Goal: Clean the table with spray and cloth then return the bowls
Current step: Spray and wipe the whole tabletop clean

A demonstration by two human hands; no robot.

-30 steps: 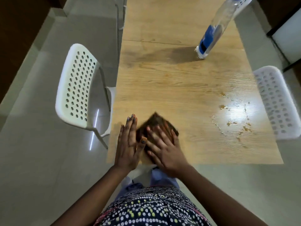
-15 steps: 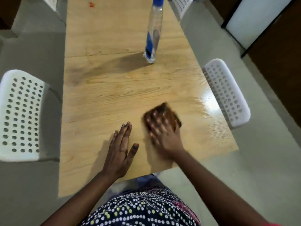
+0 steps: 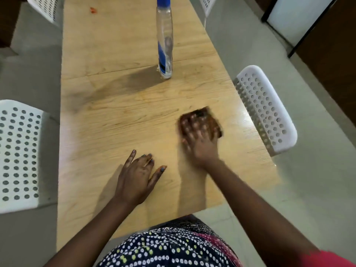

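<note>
the right hand [image 3: 200, 140] lies flat on top of the brown cloth [image 3: 209, 118], fingers spread and straight, pressing it down onto the wooden table [image 3: 119, 116]. the hand and cloth are blurred, so finer detail of the fingers cannot be told. the cloth sits under the fingers and shows past the fingertips toward 12 and 1 o'clock, its far corner and right edge uncovered. a glossy patch on the table lies just beside the cloth at 3 o'clock, by the table's right edge.

the left hand [image 3: 136, 176] rests palm down on the bare table at about 8 o'clock from the cloth, well apart from it, fingers relaxed and slightly spread, thumb out to the right, holding nothing.

the spray bottle [image 3: 164, 41] stands upright on the table at 11 o'clock from the cloth, well apart, clear with a blue label and blue top, casting a dark shadow toward the left.

a white perforated chair [image 3: 267, 108] stands at 3 o'clock beside the table's right edge, and another white chair [image 3: 19, 155] at 9 o'clock on the left side. a small red speck [image 3: 93, 10] lies near the table's far left corner.
</note>
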